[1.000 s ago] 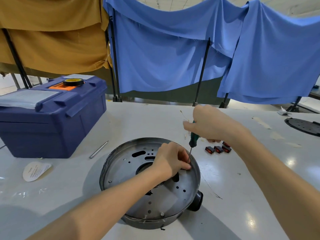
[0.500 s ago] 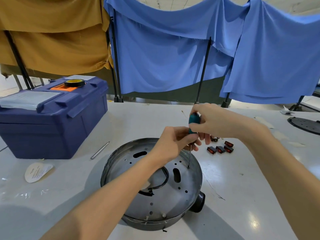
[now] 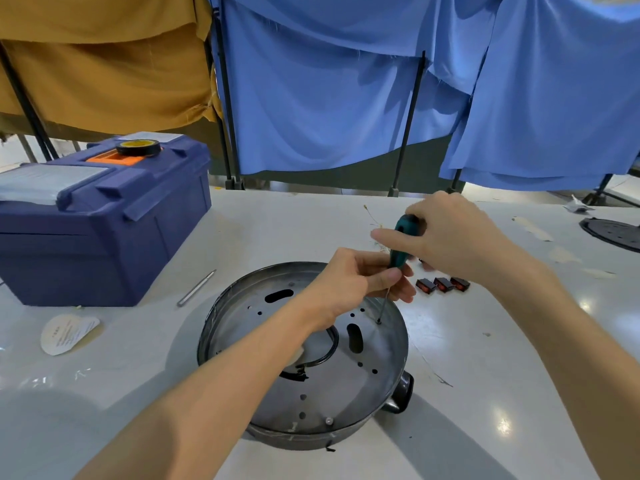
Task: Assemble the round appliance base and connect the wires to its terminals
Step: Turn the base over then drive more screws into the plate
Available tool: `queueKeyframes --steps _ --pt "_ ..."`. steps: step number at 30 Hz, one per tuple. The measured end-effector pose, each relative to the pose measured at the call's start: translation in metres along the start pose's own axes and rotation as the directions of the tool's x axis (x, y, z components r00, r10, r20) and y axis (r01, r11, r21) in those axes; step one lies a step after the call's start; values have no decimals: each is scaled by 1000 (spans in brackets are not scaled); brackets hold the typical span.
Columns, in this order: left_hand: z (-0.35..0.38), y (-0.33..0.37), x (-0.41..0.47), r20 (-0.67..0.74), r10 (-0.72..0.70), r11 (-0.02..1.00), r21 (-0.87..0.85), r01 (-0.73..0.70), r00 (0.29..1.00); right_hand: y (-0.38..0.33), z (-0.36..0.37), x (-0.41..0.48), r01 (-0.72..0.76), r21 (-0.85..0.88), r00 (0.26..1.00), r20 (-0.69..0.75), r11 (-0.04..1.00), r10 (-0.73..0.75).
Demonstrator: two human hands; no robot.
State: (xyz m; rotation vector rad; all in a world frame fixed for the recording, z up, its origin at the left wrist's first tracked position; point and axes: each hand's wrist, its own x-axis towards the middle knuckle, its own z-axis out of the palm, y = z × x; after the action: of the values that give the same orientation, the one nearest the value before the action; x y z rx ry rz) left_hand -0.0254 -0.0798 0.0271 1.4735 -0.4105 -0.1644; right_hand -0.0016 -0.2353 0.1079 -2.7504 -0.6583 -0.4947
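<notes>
The round metal base (image 3: 346,393) lay nearest on the white table (image 3: 519,358). Over its far right part, the left hand (image 3: 356,280) pinched the lower handle of a green screwdriver (image 3: 402,242), whose tip touched the base. The right hand (image 3: 450,237) gripped the handle's top. Just beyond the base lay three small red switches (image 3: 443,284).

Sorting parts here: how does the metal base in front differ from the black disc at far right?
The round metal base is shiny silver with a raised rim; the black disc looks flat. The base lies near, under the screwdriver tip; the disc lies far right, untouched, cut off by the frame. Both are round with holes.
</notes>
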Motion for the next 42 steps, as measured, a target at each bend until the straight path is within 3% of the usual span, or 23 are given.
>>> queueKeyframes --steps 2,3,6,8,13,15,19,24,30,34,39,42 --pt "1 -1 0 -8 0 1000 7 0 1000 4 -1 -4 53 322 997 33 945 -67" --pt "2 -2 0 -6 -2 1000 5 2 1000 7 1 -4 71 505 994 39 860 -104" --pt "3 -4 2 12 -9 1000 2 9 1000 11 7 -1 33 911 988 32 411 -150" --pt "1 -4 2 29 -11 1000 -8 11 1000 6 11 6 -43 972 990 73 230 -123" --pt "-6 -4 1 25 -50 998 -26 51 998 -7 25 19 -286 958 926 273 -11 -260" --pt "-13 1 3 3 -61 997 44 61 998 -7 29 21 -305 952 911 284 -25 -298" --pt "-31 2 3 -64 -108 926 358 124 992 -7 31 17 -295 954 927 271 -57 -261" --pt "-26 -15 -2 -30 -187 822 543 173 982 -14 33 16 -232 972 969 226 -49 -95" --pt "-25 -22 2 -58 -159 804 572 163 986 -23 34 12 -149 989 982 150 -22 112" --pt "-24 -25 3 -56 -117 799 588 127 992 -42 41 11 -51 997 973 36 59 226" --pt "-22 -22 -2 -68 -90 838 535 112 994 -56 44 13 -7 992 907 -46 125 419" --pt "-14 -18 -3 -112 59 890 455 -1 992 -57 48 12 38 983 827 -131 179 547"
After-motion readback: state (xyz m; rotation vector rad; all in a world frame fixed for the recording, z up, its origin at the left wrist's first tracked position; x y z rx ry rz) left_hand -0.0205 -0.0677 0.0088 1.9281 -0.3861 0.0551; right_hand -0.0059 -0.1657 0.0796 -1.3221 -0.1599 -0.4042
